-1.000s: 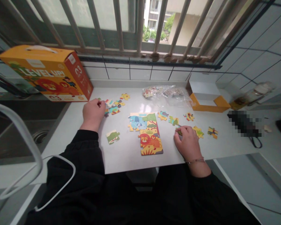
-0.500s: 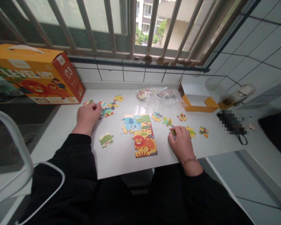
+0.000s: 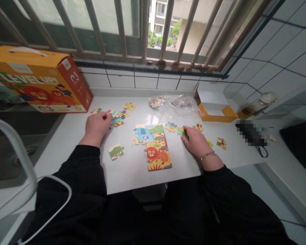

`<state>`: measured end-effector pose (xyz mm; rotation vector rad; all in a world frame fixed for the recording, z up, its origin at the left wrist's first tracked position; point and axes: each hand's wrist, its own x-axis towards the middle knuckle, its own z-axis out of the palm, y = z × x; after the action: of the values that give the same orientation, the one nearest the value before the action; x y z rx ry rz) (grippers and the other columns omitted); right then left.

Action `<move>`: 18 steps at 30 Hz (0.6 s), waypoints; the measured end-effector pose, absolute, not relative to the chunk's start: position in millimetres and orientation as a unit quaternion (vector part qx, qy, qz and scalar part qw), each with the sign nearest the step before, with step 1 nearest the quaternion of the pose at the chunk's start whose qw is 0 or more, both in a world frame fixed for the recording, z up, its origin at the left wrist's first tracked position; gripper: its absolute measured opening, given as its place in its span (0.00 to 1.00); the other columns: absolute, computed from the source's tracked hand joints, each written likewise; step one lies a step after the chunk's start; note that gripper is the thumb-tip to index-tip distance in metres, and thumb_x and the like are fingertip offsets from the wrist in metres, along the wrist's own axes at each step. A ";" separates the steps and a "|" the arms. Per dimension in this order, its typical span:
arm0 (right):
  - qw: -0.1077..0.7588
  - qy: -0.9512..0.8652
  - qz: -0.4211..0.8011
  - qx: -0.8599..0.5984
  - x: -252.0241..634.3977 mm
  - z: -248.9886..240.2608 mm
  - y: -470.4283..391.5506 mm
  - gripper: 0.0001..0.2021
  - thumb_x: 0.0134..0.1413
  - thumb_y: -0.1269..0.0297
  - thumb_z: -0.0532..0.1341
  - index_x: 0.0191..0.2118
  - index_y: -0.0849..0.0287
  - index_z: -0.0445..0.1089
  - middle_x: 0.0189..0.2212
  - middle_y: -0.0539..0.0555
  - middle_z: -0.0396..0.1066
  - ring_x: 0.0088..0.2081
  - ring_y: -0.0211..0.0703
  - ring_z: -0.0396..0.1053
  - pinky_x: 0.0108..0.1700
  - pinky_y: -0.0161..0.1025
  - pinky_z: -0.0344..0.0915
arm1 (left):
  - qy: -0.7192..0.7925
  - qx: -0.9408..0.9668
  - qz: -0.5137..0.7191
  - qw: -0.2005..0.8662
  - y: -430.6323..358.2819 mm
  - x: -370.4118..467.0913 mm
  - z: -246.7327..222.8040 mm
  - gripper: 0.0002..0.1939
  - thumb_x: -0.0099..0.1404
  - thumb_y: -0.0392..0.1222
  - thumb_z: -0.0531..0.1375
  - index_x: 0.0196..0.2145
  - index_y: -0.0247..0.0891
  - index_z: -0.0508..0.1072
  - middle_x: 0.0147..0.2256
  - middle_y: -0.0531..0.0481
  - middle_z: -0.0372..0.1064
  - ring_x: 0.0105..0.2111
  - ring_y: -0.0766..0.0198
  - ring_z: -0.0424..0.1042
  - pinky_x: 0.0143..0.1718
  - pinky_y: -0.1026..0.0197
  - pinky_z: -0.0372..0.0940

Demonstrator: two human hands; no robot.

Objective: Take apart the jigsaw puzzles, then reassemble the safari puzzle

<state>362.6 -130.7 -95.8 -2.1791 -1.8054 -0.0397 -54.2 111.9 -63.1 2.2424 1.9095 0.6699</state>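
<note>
1. Left hand [image 3: 97, 125] at 10 o'clock from the joined puzzle block [image 3: 154, 146], fingers curled onto the loose pieces [image 3: 117, 119] heaped there; whether one is pinched, impossible to tell.
2. Right hand [image 3: 195, 140] at 3 o'clock from the block, fingers spread flat, fingertips touching a green piece [image 3: 181, 132].
3. Single green-and-white piece [image 3: 115, 151] apart at 9 o'clock, within easy reach.
4. Orange box [image 3: 40, 81] and bagged pieces [image 3: 172, 101] pushed back toward the window, leaving room.

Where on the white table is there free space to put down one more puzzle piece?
Bare patches: the table's near edge between the lone green piece and the joined puzzle; also behind the puzzle, before the plastic bags. Crowded: loose pieces by the left hand and right hand.
</note>
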 end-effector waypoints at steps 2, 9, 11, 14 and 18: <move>0.159 -0.640 -0.002 -0.752 367.4 -93.7 -126.2 0.26 0.68 0.62 0.64 0.67 0.64 0.71 0.62 0.69 0.77 0.63 0.67 0.72 0.67 0.61 0.68 | 0.630 0.740 0.227 0.069 111.4 -53.7 -62.2 0.19 0.71 0.55 0.54 0.26 0.43 0.69 0.27 0.45 0.71 0.33 0.53 0.68 0.33 0.54 0.53; 0.188 -0.673 0.014 -0.716 336.0 -94.0 -134.7 0.15 0.71 0.63 0.62 0.57 0.60 0.76 0.54 0.64 0.80 0.56 0.62 0.75 0.62 0.57 0.71 | 0.629 0.745 0.212 0.060 115.4 -54.1 -65.4 0.19 0.71 0.56 0.54 0.26 0.43 0.69 0.27 0.46 0.71 0.33 0.53 0.69 0.33 0.55 0.53; 0.184 -0.676 0.011 -0.714 318.1 -93.4 -140.1 0.12 0.72 0.64 0.61 0.54 0.58 0.77 0.55 0.64 0.80 0.56 0.60 0.74 0.60 0.56 0.71 | 0.634 0.745 0.201 0.054 116.1 -54.8 -65.5 0.19 0.72 0.56 0.54 0.27 0.43 0.70 0.28 0.46 0.72 0.34 0.52 0.70 0.33 0.55 0.53; 0.183 -0.672 -0.012 -0.718 305.9 -90.5 -152.2 0.13 0.74 0.64 0.59 0.56 0.56 0.77 0.58 0.63 0.79 0.58 0.59 0.74 0.62 0.55 0.69 | 0.638 0.744 0.190 0.056 115.1 -55.5 -63.7 0.20 0.72 0.56 0.54 0.29 0.42 0.72 0.29 0.45 0.73 0.34 0.52 0.70 0.33 0.54 0.53; 0.161 -0.588 -0.065 -0.790 335.2 -84.7 -178.9 0.15 0.73 0.66 0.57 0.57 0.61 0.77 0.57 0.67 0.80 0.58 0.60 0.74 0.64 0.54 0.67 | 0.640 0.742 0.191 0.059 113.2 -55.5 -62.5 0.21 0.72 0.57 0.53 0.29 0.41 0.72 0.29 0.45 0.72 0.34 0.54 0.69 0.33 0.55 0.53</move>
<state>335.2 -178.9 -84.7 -2.2557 -1.6781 -0.1858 -55.5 113.2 -62.5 2.2480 1.9366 0.5780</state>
